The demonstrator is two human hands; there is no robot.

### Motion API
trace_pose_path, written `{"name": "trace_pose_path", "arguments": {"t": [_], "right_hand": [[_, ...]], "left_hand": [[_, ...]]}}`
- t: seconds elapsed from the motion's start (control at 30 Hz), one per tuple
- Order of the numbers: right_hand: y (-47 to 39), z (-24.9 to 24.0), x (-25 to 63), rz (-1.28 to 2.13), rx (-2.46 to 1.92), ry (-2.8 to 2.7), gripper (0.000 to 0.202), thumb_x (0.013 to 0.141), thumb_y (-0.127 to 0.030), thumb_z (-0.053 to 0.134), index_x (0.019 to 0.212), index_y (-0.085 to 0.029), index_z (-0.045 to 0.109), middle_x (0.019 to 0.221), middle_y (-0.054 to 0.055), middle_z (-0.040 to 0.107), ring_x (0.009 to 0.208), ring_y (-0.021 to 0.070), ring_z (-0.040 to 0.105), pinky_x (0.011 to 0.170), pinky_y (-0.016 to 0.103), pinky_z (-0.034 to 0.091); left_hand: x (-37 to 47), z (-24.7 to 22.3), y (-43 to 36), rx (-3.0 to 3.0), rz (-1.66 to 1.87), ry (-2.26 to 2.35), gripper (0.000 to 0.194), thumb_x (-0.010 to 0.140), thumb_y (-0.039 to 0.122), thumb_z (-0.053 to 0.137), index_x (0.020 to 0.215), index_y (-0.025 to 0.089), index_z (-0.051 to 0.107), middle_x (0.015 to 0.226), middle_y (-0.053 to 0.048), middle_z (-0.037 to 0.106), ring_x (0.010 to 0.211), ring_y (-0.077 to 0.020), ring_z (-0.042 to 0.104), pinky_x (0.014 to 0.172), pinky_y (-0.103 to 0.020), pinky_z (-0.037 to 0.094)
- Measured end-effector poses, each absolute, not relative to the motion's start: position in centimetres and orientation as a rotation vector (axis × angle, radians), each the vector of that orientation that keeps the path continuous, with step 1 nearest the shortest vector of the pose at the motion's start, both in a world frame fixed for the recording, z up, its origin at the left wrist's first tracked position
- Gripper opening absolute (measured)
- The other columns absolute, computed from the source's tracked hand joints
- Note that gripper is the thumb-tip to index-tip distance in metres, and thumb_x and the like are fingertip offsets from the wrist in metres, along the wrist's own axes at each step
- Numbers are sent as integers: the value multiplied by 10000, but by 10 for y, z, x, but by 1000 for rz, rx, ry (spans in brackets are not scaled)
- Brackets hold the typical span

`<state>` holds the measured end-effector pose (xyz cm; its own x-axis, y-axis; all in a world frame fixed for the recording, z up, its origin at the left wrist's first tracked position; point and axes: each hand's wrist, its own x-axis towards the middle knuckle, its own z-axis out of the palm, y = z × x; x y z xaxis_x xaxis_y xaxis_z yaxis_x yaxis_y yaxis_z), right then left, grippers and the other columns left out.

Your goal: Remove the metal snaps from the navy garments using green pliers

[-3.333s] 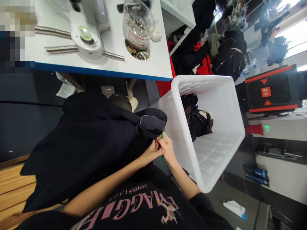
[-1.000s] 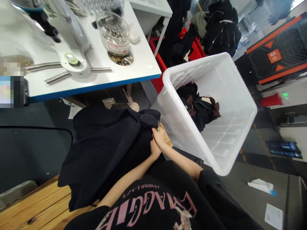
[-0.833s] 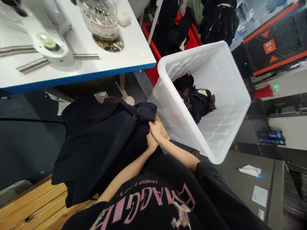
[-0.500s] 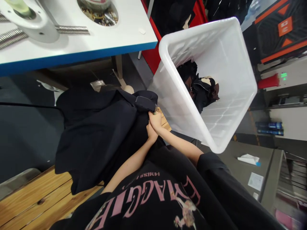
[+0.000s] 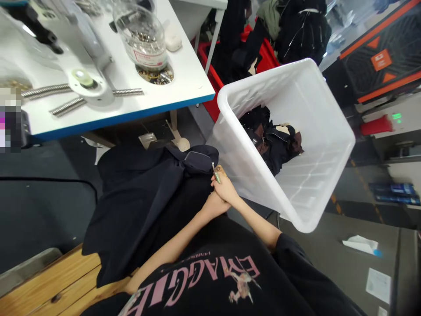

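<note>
beside a white plastic bin (image 5: 263, 171), two bare forearms reach forward from a black printed shirt (image 5: 204, 281) and meet at the hands. the right hand (image 5: 226, 189), its forearm angled inward, has its grip clamped on a small green-handled tool (image 5: 216, 174), metal tip pointing away from the body, at the edge of a dark navy cloth garment (image 5: 141, 197). the left hand (image 5: 215, 205) lies against the right, partly covered by it; whether its grip is apart or together cannot be told. the garment spreads across the person's left side, its lower end over yellow-brown wooden slats (image 5: 69, 285). beyond stands a white counter with a blue edge (image 5: 184, 74), bearing a clear plastic jar of metal pieces (image 5: 144, 46).
</note>
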<state>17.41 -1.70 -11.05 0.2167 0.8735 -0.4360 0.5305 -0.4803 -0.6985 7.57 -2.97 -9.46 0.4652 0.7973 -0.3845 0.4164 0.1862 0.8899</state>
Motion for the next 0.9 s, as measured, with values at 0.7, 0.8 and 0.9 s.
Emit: {"name": "trace_pose_path", "arguments": {"t": [0.7, 0.8, 0.9], "right_hand": [[7, -81, 208, 1257, -1727, -1253, 135, 782, -272, 540, 901, -208, 534, 726, -41, 496, 671, 115, 481, 713, 249, 419], [16, -68, 196, 1136, -1655, -1213, 206, 815, -369, 587, 926, -198, 559, 719, -36, 515, 637, 102, 485, 682, 242, 432], [25, -59, 182, 1102, -1527, -1195, 263, 802, -378, 631, 982, -195, 576, 757, -24, 556, 680, 101, 537, 710, 238, 469]], "left_hand": [[23, -71, 75, 1430, 690, 1107, 292, 859, 423, 543, 1014, 205, 661, 993, -12, 702, 949, -186, 636, 861, -257, 472], [21, -69, 69, 1435, 730, 1144, 278, 851, 400, 561, 1025, 207, 662, 994, -11, 707, 932, -177, 645, 863, -258, 486], [20, -65, 63, 1514, 736, 1153, 264, 852, 378, 559, 1014, 201, 669, 978, -19, 711, 899, -174, 652, 853, -267, 497]]}}
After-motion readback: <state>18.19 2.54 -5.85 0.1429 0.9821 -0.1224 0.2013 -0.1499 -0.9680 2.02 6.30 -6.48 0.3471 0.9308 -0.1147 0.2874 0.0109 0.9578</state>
